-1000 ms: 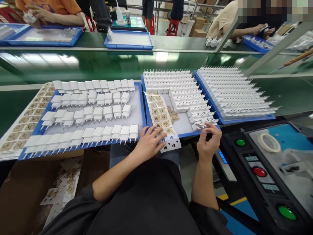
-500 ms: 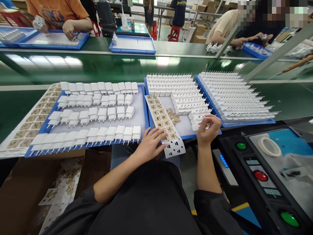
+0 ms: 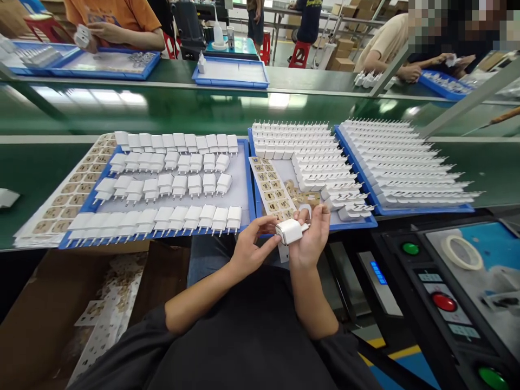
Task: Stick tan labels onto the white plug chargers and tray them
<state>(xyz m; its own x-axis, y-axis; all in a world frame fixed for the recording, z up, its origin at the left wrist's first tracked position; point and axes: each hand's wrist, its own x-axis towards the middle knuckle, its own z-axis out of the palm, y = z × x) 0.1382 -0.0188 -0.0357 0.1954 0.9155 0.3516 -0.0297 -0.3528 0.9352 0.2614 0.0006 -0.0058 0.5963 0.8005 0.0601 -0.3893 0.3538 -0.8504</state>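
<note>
A white plug charger is held in front of my body, its pins toward the right. My right hand is closed around the pin side. At the other end, the thumb and index finger of my left hand pinch the charger's body. Just beyond my hands, a sheet of beige stickers lies in the middle blue tray, partly hidden by my fingers. Loose beige pieces lie beside the sheet, near rows of white chargers.
Another tray on the left bears rows of chargers. To the right stands a full tray. More sticker sheets lie at far left. A machine panel with buttons is at lower right. Co-workers sit across the green conveyor.
My right hand has come from the middle tray's front row toward my body with a charger. My left hand has left the sticker sheet and now grips the charger too. The view has shifted slightly.
</note>
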